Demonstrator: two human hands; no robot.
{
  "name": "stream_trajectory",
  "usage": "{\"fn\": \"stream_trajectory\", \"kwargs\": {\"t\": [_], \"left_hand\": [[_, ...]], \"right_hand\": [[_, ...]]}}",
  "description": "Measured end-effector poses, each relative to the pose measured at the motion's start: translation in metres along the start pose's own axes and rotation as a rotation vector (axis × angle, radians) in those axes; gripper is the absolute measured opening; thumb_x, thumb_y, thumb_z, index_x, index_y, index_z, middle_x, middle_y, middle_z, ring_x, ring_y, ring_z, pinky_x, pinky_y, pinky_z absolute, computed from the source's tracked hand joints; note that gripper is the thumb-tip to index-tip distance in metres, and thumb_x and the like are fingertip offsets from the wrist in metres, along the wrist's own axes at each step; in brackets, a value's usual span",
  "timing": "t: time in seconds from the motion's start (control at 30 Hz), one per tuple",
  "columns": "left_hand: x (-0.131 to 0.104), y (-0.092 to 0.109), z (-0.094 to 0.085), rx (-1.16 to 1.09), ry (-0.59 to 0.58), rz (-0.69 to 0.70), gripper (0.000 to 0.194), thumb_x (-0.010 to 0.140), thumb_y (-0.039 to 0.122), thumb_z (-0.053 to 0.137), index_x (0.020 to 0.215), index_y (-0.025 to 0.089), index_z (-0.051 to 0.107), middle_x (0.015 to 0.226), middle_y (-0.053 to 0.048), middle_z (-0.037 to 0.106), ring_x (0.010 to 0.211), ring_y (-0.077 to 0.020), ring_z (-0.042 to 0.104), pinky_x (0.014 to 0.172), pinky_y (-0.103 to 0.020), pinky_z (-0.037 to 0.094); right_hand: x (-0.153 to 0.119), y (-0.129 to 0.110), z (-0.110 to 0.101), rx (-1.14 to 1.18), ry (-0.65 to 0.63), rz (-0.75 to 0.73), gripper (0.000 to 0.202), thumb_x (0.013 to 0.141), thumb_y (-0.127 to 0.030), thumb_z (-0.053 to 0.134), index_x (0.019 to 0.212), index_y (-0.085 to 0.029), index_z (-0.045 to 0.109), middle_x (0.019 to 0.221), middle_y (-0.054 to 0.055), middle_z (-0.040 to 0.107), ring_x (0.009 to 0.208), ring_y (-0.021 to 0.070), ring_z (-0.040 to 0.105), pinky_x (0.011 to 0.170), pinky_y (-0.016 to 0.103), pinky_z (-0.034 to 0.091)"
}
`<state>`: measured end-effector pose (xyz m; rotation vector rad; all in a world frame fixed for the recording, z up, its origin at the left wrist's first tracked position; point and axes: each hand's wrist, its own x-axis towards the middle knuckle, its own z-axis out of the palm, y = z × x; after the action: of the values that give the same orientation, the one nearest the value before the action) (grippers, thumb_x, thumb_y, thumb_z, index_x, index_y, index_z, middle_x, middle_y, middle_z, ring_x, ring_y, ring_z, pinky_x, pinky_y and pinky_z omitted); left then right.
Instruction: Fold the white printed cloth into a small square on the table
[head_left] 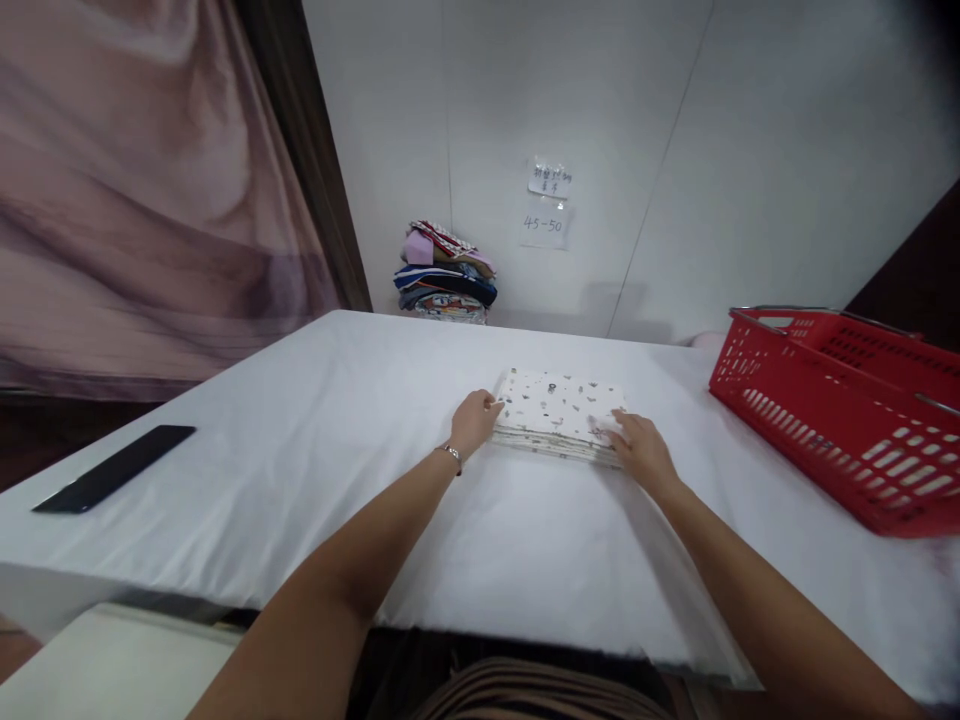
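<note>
A neatly folded white cloth (559,400) with a small dark print lies on the white-covered table in front of me, its layers stacked along the near edge. A clear plastic bag (701,590) spreads from the cloth towards the table's front edge; how far it encloses the cloth is hard to see. My left hand (474,420), with a bracelet at the wrist, is closed at the cloth's left edge, thumb and finger pinched there. At the right edge my right hand (643,450) is also closed, with shiny, crumpled plastic at its fingertips.
To the right stands a red perforated basket (817,400). A flat black object (116,468) lies at the table's left. Behind the table rises a pile of folded clothes (446,270) against the white wall. A pinkish curtain (150,200) hangs at the left.
</note>
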<state>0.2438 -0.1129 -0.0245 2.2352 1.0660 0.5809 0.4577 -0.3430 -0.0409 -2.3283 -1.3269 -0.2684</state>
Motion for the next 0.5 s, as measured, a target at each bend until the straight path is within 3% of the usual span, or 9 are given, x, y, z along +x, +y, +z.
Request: {"fn": "stream_trajectory", "kwargs": {"t": [0.1, 0.17, 0.37, 0.5], "left_hand": [[-0.008, 0.006, -0.002, 0.099, -0.048, 0.406, 0.02, 0.085, 0.036, 0.053, 0.094, 0.022, 0.062, 0.104, -0.002, 0.061, 0.096, -0.0155, 0.055, 0.08, -0.025, 0.043], [-0.011, 0.007, -0.001, 0.199, -0.139, 0.587, 0.015, 0.084, 0.031, 0.055, 0.092, 0.022, 0.064, 0.104, -0.003, 0.06, 0.102, -0.0171, 0.053, 0.083, -0.027, 0.042], [-0.007, 0.002, -0.001, 0.479, -0.223, 0.738, 0.018, 0.084, 0.017, 0.05, 0.094, 0.019, 0.065, 0.098, -0.007, 0.062, 0.097, -0.0204, 0.054, 0.082, -0.033, 0.042], [-0.007, 0.005, -0.001, 0.567, -0.236, 0.762, 0.021, 0.082, 0.009, 0.046, 0.093, 0.017, 0.063, 0.096, -0.008, 0.062, 0.094, -0.0203, 0.055, 0.079, -0.033, 0.04]], "right_hand": [[0.002, -0.022, 0.006, 0.064, -0.048, -0.306, 0.03, 0.091, -0.03, 0.043, 0.111, -0.021, 0.063, 0.11, 0.008, 0.064, 0.104, 0.0231, 0.052, 0.093, 0.037, 0.039], [0.005, -0.034, 0.013, 0.06, -0.092, -0.402, 0.028, 0.091, -0.027, 0.044, 0.109, -0.021, 0.064, 0.106, 0.008, 0.064, 0.099, 0.0222, 0.053, 0.091, 0.037, 0.04], [0.013, -0.049, 0.026, -0.056, -0.176, -0.376, 0.026, 0.09, -0.021, 0.046, 0.108, -0.02, 0.064, 0.103, 0.008, 0.065, 0.094, 0.022, 0.055, 0.085, 0.035, 0.041], [0.016, -0.049, 0.026, -0.09, -0.218, -0.389, 0.027, 0.092, -0.021, 0.043, 0.107, -0.019, 0.064, 0.101, 0.008, 0.065, 0.093, 0.0213, 0.057, 0.086, 0.033, 0.041]]}}
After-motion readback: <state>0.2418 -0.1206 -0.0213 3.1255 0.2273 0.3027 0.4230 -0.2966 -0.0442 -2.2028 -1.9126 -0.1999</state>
